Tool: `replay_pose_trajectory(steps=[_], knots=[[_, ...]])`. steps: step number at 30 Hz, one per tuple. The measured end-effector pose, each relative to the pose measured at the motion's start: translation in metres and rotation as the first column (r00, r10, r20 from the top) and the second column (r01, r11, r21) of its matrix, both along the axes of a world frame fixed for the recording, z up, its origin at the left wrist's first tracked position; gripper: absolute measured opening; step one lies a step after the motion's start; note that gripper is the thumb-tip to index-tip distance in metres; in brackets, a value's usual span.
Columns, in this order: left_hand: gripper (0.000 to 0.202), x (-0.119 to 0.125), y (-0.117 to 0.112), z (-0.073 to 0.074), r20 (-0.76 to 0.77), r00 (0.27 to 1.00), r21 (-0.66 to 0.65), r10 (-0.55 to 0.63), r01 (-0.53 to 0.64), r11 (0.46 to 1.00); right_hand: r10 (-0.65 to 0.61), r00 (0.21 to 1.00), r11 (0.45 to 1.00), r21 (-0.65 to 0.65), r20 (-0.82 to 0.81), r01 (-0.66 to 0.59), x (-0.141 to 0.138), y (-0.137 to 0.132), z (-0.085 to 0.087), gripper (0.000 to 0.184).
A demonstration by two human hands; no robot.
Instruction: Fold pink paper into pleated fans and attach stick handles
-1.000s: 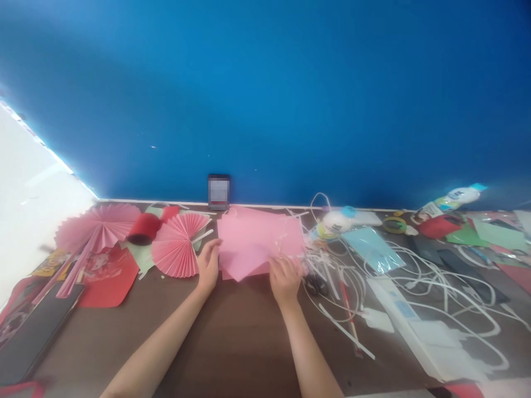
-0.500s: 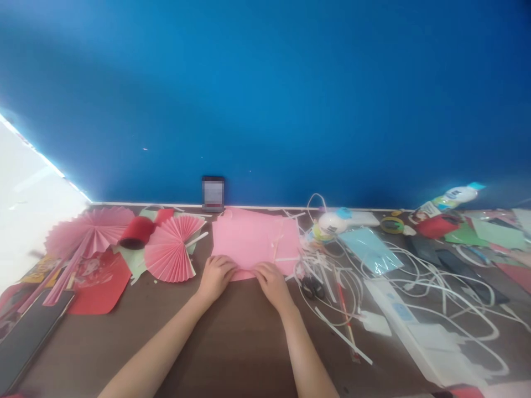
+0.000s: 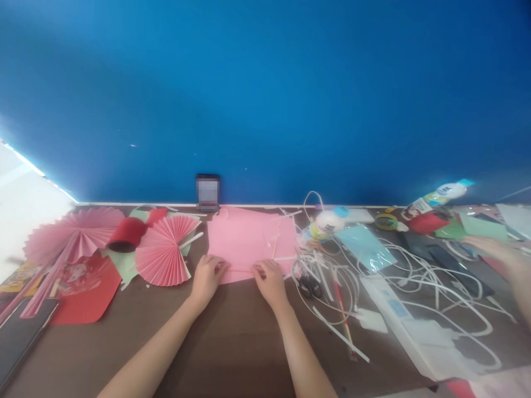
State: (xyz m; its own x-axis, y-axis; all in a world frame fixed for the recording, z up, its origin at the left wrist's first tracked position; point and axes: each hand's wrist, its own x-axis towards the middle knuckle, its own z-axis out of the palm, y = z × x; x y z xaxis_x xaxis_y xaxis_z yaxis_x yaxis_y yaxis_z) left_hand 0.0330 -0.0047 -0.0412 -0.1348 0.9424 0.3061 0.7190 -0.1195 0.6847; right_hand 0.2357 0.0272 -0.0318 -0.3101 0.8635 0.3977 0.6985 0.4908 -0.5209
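A sheet of pink paper (image 3: 249,232) lies flat on the brown table, close to the blue wall. At the left part of its near edge, my left hand (image 3: 208,276) pinches the paper, with thumb and fingers drawn together. My right hand (image 3: 269,278) grips the same edge further right, its fingers curled. A narrow fold seems to run along that edge between my hands. Left of my left hand lies a pleated pink paper fan (image 3: 164,251). Black-handled scissors (image 3: 310,287) and white paper strips lie right of my right hand.
Another pleated fan (image 3: 78,232), a red roll (image 3: 126,234) and a phone (image 3: 29,331) lie left. A small screen (image 3: 208,192) leans on the wall. Right are a glue bottle (image 3: 329,222), tangled white cables, a power strip (image 3: 394,315) and another person's arm (image 3: 493,249).
My fingers have gone from lying flatter on the paper's near edge to pinching it. The view has shifted slightly right. Another person's hand reaches further in from the right.
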Motion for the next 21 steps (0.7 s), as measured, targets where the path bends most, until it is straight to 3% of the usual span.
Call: replay_pose_trajectory(steps=[15, 21], knots=[[0.022, -0.0019, 0.0017, 0.0034, -0.01, 0.997, -0.02, -0.072, 0.072, 0.997, 0.061, 0.99, 0.995, 0.067, 0.13, -0.07, -0.0004, -0.0011, 0.0033, 0.018], [0.023, -0.0013, 0.0017, 0.0078, -0.015, 0.993, -0.031, -0.117, 0.116, 0.993, 0.082, 0.997, 0.995, 0.059, -0.013, -0.081, 0.0034, -0.0015, 0.0024, 0.015]])
